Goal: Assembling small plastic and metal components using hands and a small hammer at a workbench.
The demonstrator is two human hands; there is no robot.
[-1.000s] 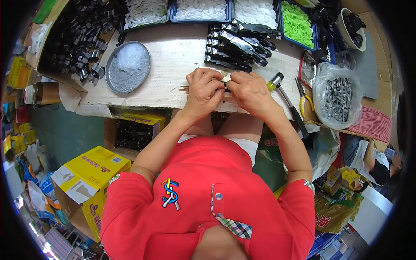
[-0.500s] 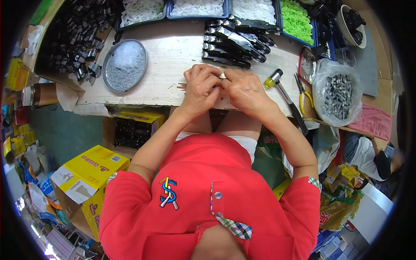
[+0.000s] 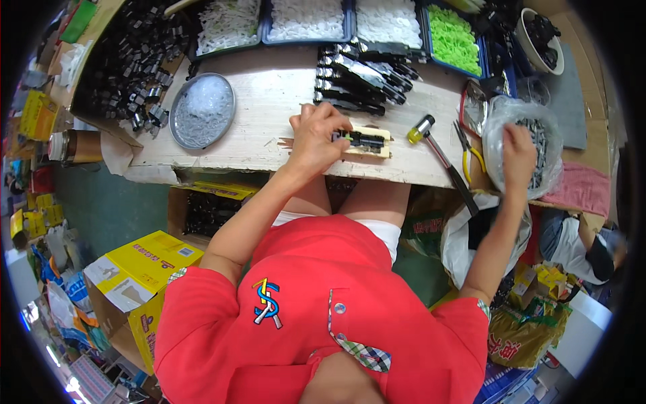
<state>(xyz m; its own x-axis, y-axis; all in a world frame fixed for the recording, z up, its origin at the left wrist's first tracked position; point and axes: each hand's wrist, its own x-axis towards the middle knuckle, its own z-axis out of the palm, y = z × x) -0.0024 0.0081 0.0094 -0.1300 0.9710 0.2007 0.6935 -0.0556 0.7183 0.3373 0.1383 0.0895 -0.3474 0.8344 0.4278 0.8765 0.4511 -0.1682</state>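
On the near edge of the worktable lies a cream block-shaped holder (image 3: 372,152) with a long black part (image 3: 369,141) set in it. My left hand (image 3: 316,138) is at the left end of this holder, its thumb and fingers closed around the end of the black part, beside a small green bit. My right hand (image 3: 519,155) is over a clear plastic bag (image 3: 494,145) of small metal parts (image 3: 539,138) at the right. Its fingers are bent together among the parts; whether a piece is between them is hidden.
A small hammer (image 3: 441,151) and yellow-handled pliers (image 3: 476,158) lie between my hands. Behind are stacked black parts (image 3: 363,75) and trays of white pieces (image 3: 306,19) and green pieces (image 3: 454,42). Left stand a round grey dish (image 3: 178,128) and a box of dark clips (image 3: 134,74).
My right hand has left the spot beside my left hand and moved right to the bag. The cream holder, covered by both hands before, now shows. The whole view has shifted slightly.
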